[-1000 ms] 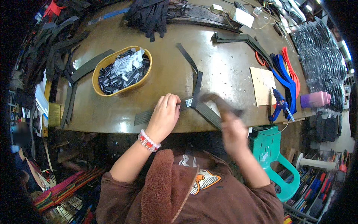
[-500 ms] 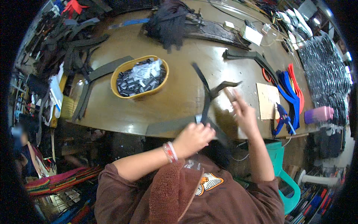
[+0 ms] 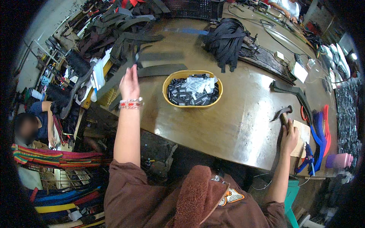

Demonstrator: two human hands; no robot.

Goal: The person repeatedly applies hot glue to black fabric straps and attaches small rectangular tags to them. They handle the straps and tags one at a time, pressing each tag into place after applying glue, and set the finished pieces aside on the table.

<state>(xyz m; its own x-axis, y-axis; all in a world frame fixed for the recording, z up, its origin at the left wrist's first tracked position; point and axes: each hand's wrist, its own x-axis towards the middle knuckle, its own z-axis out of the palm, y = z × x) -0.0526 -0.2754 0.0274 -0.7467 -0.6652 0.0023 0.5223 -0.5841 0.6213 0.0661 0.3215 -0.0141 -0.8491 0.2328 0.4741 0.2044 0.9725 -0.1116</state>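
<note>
At the left of the table, my left hand (image 3: 130, 85) is stretched out with straight fingers and no grip that I can see. Just beyond its fingertips is a dark webbing strap (image 3: 161, 56), blurred, with a pale label close to the fingers. Over at the right, my right hand (image 3: 289, 136) is wrapped around the wooden handle of a hammer (image 3: 284, 114), whose curved dark head points away from me. Between my hands stands an oval yellow tub (image 3: 164, 95) holding many small black and white labels.
Dark straps (image 3: 125, 32) lie heaped at the far left. A black strap bundle (image 3: 228, 40) rests at the back. Cardboard (image 3: 300, 133), a blue glue gun (image 3: 307, 157), blue and red straps (image 3: 326, 125) and a pink-purple container (image 3: 339, 160) sit right. Another person (image 3: 28, 125) is at left.
My left hand has swung from the near edge to the far left, taking the labelled strap there and letting go. My right hand has moved right with the hammer. The view has shifted left.
</note>
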